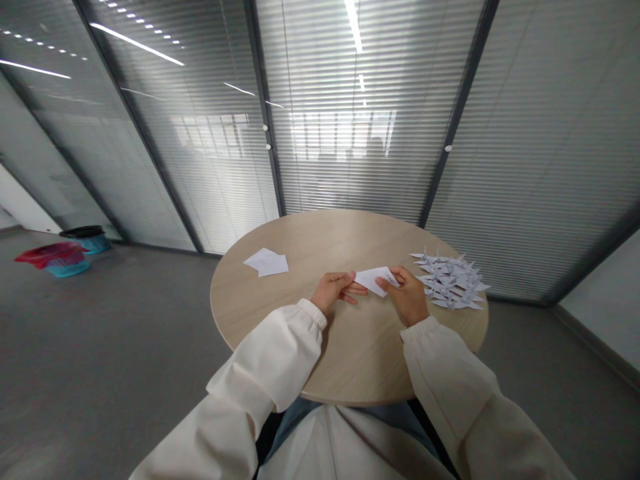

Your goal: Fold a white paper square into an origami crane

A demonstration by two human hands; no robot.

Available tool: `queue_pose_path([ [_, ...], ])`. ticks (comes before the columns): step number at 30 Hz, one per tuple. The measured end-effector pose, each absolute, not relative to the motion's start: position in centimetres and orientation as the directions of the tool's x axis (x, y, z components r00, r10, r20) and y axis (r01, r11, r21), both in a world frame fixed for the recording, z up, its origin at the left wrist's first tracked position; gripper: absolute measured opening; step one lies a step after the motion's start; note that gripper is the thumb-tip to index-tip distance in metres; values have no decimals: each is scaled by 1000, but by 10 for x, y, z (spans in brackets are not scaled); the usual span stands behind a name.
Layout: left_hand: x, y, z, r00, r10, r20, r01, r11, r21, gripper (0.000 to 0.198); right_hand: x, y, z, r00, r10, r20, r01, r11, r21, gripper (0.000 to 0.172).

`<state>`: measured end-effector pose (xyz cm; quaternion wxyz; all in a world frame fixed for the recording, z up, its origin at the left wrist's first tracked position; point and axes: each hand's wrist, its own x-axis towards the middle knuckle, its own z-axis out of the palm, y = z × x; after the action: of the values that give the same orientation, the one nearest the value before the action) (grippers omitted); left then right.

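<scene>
A small folded piece of white paper (371, 280) is held between my two hands above the round table. My left hand (336, 291) pinches its left corner between thumb and fingers. On the other side, my right hand (406, 293) grips the right end, its thumb lying on the face of the paper. Small dark marks show near that thumb. The fingers behind the paper are partly hidden. Close to my right hand lies a pile of folded white paper cranes (453, 281).
White paper sheets (269, 262) lie at the left of the wooden table (280, 307). Glass panels with blinds (345, 173) stand right behind it. On the floor at far left are a bin with a red liner (63, 260) and a bin with a black liner (90, 239).
</scene>
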<state>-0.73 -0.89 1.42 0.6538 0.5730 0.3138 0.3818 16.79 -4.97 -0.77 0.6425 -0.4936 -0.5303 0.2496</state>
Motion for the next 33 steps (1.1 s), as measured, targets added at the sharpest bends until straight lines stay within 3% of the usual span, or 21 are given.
queue_pose_path([
  [11, -7, -13, 17, 484, 872, 76, -140, -8, 990, 52, 169, -47, -10, 314, 845, 433, 206, 385, -900, 36],
  [18, -7, -13, 16, 536, 843, 50, -116, 16, 993, 68, 168, -48, -9, 298, 855, 425, 197, 380, -904, 38],
  [24, -3, -13, 12, 590, 807, 26, -19, -18, 1000, 56, 168, -48, -9, 256, 865, 432, 186, 394, -900, 38],
  [33, -3, -11, 10, 573, 816, 82, 25, -117, 993, 55, 166, -50, -6, 253, 868, 427, 162, 397, -903, 36],
])
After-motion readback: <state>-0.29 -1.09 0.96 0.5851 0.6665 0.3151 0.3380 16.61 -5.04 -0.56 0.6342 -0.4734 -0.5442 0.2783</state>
